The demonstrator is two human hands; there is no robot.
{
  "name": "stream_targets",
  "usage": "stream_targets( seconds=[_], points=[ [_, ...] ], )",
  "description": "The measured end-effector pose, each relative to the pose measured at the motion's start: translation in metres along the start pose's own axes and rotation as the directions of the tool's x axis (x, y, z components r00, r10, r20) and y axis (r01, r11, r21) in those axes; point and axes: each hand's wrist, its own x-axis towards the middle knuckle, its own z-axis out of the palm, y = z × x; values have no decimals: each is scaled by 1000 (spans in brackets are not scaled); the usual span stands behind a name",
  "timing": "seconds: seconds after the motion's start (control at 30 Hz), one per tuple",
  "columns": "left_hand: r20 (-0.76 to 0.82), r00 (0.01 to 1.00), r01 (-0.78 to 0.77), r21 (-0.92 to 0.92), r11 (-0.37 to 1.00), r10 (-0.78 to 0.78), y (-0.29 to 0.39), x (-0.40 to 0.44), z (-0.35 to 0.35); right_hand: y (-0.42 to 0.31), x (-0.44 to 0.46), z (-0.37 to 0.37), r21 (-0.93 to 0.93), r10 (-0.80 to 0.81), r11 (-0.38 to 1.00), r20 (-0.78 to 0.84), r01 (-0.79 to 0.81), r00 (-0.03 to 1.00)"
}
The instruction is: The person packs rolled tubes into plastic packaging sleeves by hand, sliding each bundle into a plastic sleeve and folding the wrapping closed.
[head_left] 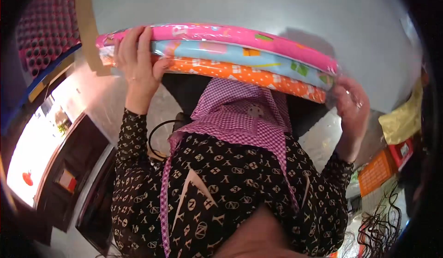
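Three long rolls in clear plastic lie side by side at the near edge of the grey table: a pink roll [221, 32], a light blue roll [217, 49] and an orange dotted roll [240, 73]. My left hand [138, 66] grips the rolls near their left end, fingers over the pink and blue ones and thumb by the orange one. At the right end, my right hand [351, 99] has its fingers bent around the clear wrapping past the roll tips; its fingertips are partly blurred.
The grey table [240, 4] stretches beyond the rolls. A stack of dark pink tubes [44, 32] stands at the upper left. At the right are a yellow bag [401, 122] and an orange basket [374, 171]. A dark cable loop [154, 135] hangs by my left forearm.
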Motion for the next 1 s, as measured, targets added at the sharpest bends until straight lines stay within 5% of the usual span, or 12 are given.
stream_targets(
  seconds=[0.27,0.57,1.0],
  points=[
    [-67,997,-31,31,999,33,2,0,2,5,-1,1,10,78,997,107,-80,991],
    [-110,993,-43,75,996,51,2,0,1,11,5,1,289,-15,953,350,-93,937],
    [-218,968,-98,119,988,122,-8,5,13,3,9,10,249,4,967,228,-62,974]
  ],
)
